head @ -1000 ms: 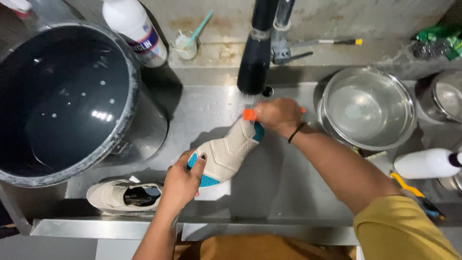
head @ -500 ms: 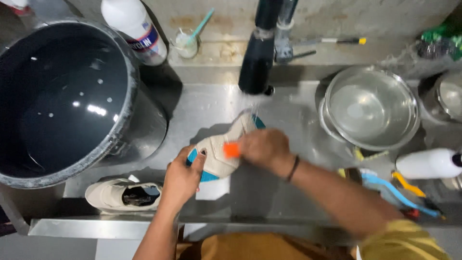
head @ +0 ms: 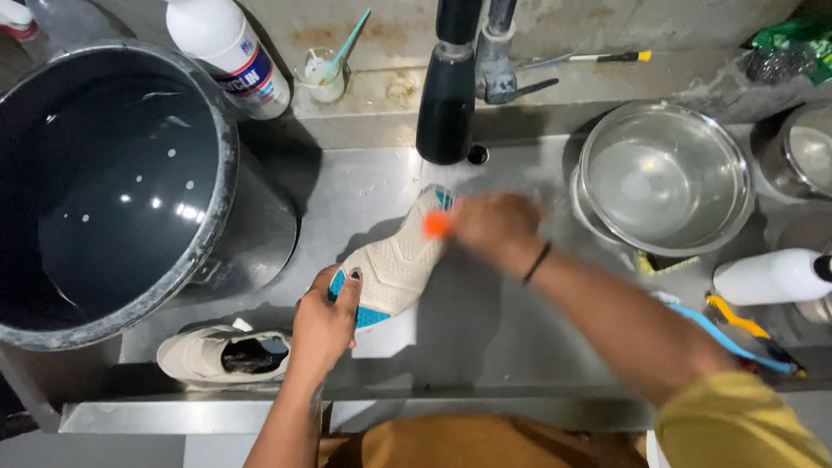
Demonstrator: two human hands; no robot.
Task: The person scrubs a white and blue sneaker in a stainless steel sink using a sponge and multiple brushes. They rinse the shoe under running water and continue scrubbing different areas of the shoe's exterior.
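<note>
A: Entry, hands first. Left hand (head: 325, 321) is closed around the heel end of the cream-and-teal sneaker (head: 390, 269), which it holds sole-up over the stainless steel sink basin (head: 485, 347). Right hand (head: 494, 224) is blurred at the toe end, fingers wrapped on a small orange scrubbing tool (head: 436, 225); only its orange tip shows, so I cannot tell what kind of brush it is.

B: Where does the shoe sit relative to the water?

A: Its toe lies just below the black tap spout (head: 448, 95). Whether water is running I cannot tell.

B: Judgement on technique?

A: The firm grip at the heel looks right, since it should keep the sole from twisting under the strokes. I would keep the sole tilted toward the tap so rinse water drains off the toe, and work the tread grooves toe to heel.

B: Surroundings?

A: The matching cream sneaker (head: 221, 355) lies on its side at the near edge, just beside the left forearm. A large dark bucket of water (head: 113, 191) stands to the left, and a steel mixing bowl (head: 663, 178) to the right. A white bottle (head: 230, 52) and a small cup holding a teal toothbrush (head: 328, 74) sit on the back ledge.
</note>
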